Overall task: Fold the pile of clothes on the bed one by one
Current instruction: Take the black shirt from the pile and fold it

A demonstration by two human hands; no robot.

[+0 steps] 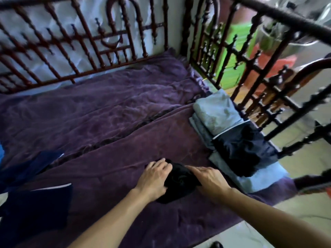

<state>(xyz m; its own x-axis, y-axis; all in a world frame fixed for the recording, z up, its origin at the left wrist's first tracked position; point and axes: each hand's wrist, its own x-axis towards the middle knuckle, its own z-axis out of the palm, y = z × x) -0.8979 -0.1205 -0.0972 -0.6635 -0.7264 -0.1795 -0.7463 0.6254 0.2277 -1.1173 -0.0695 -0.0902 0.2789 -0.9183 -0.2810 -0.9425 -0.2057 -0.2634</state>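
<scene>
While I lean over the near edge of the bed, my left hand [155, 178] curls its fingers over the left side of a small, bunched black garment [179, 185] and grips it. My right hand [210, 179] lies on the garment's right side with fingers fairly straight, pressing down; the thumb is hidden. The garment sits on the purple blanket [116, 167] close to the bed's front edge, between my two hands. Off to my left, apart from it, lie unfolded dark navy clothes [35, 208]. To the right, beside the footboard [250, 72], stands a stack of folded clothes: a black piece [240, 149] nearer me and a grey-blue piece [216, 111] beyond it, over a pale blue layer [259, 178]. Farthest back runs the dark red lattice rail [86, 43].
</scene>
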